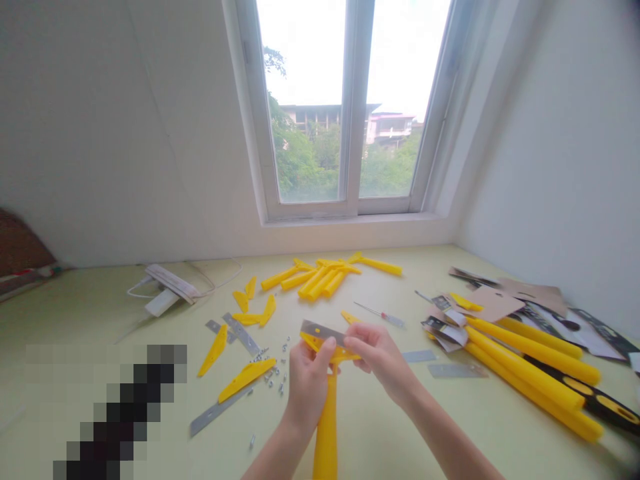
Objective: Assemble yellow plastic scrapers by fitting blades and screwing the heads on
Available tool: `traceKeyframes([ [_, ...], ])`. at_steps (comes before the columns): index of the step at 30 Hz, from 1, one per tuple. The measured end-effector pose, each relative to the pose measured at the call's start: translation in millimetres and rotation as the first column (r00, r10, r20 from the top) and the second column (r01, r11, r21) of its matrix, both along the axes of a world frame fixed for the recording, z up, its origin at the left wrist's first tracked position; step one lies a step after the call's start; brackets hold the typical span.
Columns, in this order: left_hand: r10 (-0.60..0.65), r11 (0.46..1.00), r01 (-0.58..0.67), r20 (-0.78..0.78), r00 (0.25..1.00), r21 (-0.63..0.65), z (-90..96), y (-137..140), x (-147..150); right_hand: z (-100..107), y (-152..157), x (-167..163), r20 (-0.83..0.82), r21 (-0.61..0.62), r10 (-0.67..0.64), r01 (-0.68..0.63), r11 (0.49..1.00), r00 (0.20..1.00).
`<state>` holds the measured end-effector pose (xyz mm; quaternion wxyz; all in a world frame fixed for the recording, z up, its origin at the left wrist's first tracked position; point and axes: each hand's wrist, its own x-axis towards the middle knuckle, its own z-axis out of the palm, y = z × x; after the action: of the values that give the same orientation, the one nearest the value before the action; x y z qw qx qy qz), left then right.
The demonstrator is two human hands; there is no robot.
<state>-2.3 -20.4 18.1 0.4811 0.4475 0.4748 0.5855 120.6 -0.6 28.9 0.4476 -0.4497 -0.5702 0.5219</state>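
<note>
Left hand (307, 377): fingers curled around the head of one yellow scraper (326, 423), thumb pressed on its face. Right hand (373, 343): thumb and index finger closed in a pinch at the right end of one metal blade (325, 330), which lies against that head; exact contact is partly hidden. The scraper is held over the table (400, 427), handle toward the wearer.

Count: one screwdriver (383, 315) behind the right hand; two flat metal strips (457, 371) right of it; six loose yellow wedges (213, 351) at left; small screws (271, 383), too many and small to count.
</note>
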Motion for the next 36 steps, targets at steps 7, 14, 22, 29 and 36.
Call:
traceKeyframes([
  [7,-0.012,1.000,0.012,-0.007,1.000,-0.006,3.8,-2,0,0,-2,0,-0.108,-0.027,-0.008,0.005,1.000,0.994],
  [14,-0.018,1.000,0.018,0.003,1.000,-0.010,4.2,-6,1,-1,-3,-1,-0.165,-0.005,0.014,-0.015,1.000,0.986],
  [22,0.006,1.000,-0.006,-0.032,0.999,-0.002,4.5,0,-2,0,-1,-1,-0.146,-0.037,0.104,-0.110,0.993,0.984],
  [29,-0.043,0.997,0.046,0.053,0.998,-0.054,5.7,3,-2,-6,-1,-4,-0.160,0.012,0.025,-0.024,1.000,0.987],
  [36,0.002,0.996,0.012,0.167,0.986,-0.087,5.2,12,-8,-6,7,-3,-0.141,-0.068,0.112,-0.122,0.990,0.984],
])
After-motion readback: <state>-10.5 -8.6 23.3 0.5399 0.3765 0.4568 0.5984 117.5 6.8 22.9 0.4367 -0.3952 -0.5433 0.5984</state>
